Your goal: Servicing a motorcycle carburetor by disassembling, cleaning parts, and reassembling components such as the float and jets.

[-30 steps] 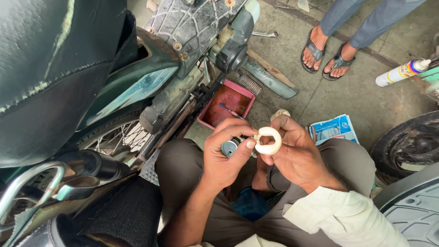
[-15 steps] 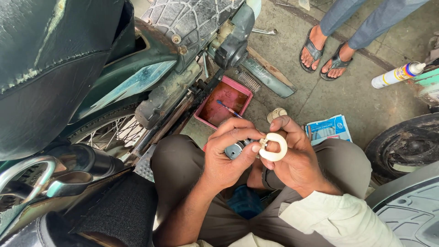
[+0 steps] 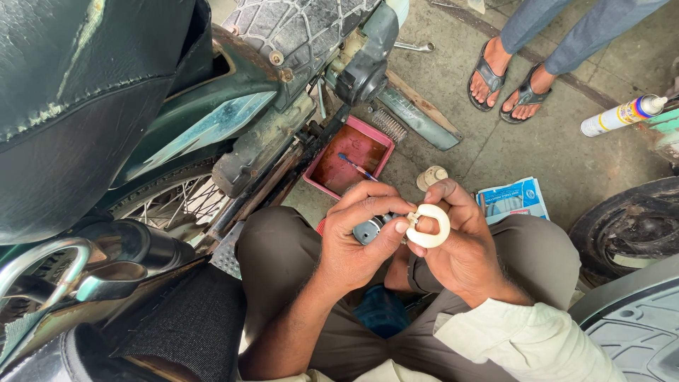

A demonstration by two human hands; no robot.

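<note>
A tray [image 3: 385, 141] lies on the floor [image 3: 488, 152] beside the motorcycle [image 3: 233, 134], ahead of the knees, with a packet [image 3: 513, 198] to its right, a spray can [image 3: 622, 115] farther right, and sandalled feet [image 3: 506, 81] beyond.

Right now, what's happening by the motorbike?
A person squats beside a dark green motorcycle, working with both hands over their lap. The left hand grips a small grey metal cylindrical part; the right hand pinches a white ring-shaped roll of tape against it. A shallow red rectangular tray sits on the concrete just ahead, with a white spray can farther off. A bystander's sandalled feet show at top.
</note>
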